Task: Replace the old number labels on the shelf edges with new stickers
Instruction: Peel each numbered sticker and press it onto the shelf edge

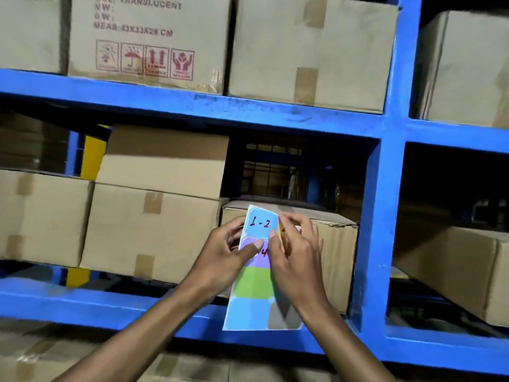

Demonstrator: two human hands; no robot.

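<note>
I hold a sheet of coloured stickers [252, 285] upright in front of a blue metal rack. Its top sticker [260, 223] is light blue with "1-2" written in red; below it come a purple one marked "4", a green one and more blue. My left hand [225, 260] grips the sheet's left edge, thumb on the purple sticker. My right hand [296, 260] pinches the sheet's upper right edge next to the "1-2" sticker. The blue shelf edge [192, 108] above shows no label where I look.
Cardboard boxes [154, 230] fill the shelves above and behind my hands. A blue upright post [377, 216] stands just right of my hands. A lower blue beam [82, 301] runs under my forearms. A yellow post [92, 155] shows behind the boxes at left.
</note>
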